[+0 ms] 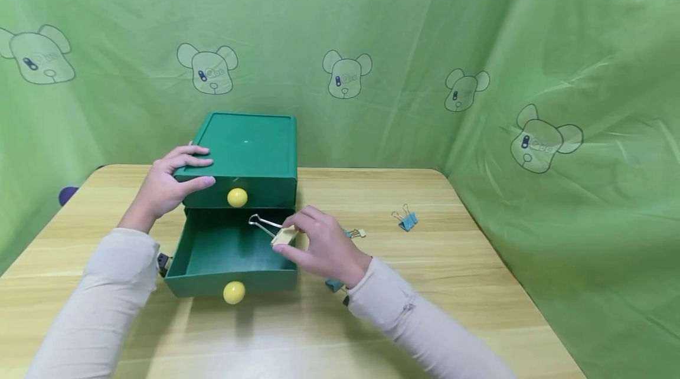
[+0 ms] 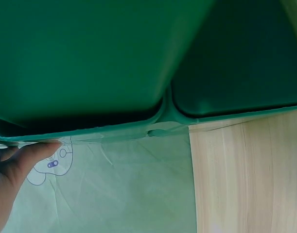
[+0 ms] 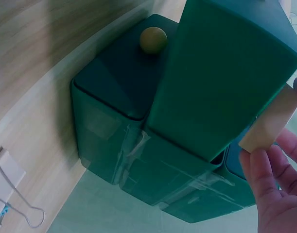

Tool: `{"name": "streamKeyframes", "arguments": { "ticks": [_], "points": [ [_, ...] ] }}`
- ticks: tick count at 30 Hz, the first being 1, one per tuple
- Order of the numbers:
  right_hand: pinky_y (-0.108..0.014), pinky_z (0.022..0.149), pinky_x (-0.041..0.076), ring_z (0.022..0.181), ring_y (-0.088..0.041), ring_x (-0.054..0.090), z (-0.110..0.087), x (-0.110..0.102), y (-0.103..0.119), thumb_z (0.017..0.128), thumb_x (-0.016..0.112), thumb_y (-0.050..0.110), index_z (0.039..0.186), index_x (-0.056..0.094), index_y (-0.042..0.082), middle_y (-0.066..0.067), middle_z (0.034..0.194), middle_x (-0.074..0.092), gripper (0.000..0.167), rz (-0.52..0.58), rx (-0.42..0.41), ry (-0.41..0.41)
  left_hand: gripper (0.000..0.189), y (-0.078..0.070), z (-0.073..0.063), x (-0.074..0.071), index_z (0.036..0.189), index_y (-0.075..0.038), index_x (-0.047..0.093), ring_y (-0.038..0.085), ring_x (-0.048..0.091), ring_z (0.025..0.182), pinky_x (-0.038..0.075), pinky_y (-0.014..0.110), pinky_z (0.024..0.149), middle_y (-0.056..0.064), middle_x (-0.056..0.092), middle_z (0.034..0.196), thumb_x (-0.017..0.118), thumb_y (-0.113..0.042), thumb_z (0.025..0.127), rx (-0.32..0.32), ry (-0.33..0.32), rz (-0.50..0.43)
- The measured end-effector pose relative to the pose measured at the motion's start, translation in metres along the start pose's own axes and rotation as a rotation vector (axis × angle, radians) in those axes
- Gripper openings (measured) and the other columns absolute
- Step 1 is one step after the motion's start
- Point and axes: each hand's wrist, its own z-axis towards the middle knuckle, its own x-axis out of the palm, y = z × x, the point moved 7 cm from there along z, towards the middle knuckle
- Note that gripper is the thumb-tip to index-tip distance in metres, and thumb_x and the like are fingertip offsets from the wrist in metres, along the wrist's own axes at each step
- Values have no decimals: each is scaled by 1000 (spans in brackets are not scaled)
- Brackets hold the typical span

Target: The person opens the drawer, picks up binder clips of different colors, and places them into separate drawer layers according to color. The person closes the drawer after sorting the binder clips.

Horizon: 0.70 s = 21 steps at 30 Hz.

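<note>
Reaching in from the left, the left hand (image 1: 166, 183) is resting on the cabinet's (image 1: 249, 146) left front corner, its fingers lying nearly straight and apart, its thumb pointing along the front edge. From the right, the right hand (image 1: 326, 244) is bending inward, thumb and fingertips pinching a cream clip (image 1: 285, 235) over the right side of the open drawer (image 1: 199, 283). The clip's wire handles are pointing up and left. Beyond that hand, a blue clip (image 1: 408, 222) is lying on the table (image 1: 478, 284).
</note>
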Motion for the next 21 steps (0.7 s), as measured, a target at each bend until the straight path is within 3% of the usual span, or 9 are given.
{"name": "streamKeyframes", "arguments": {
  "ticks": [13,21],
  "points": [
    [-20,69,49,77,-19,58,4,8,1,83,78,25,101,66,2,-5,94,63,32,22,32,34,40,4,-1,1,118,3,66,27,24,143,16,55,114,8,52,135,77,-8,81,-9,8,-2],
    [-28,80,52,89,-18,60,3,5,-9,86,75,24,103,67,1,-7,100,65,30,-7,52,13,40,3,0,0,117,4,66,27,25,143,17,51,114,2,53,134,78,-7,81,-1,-2,-13]
  ]
}}
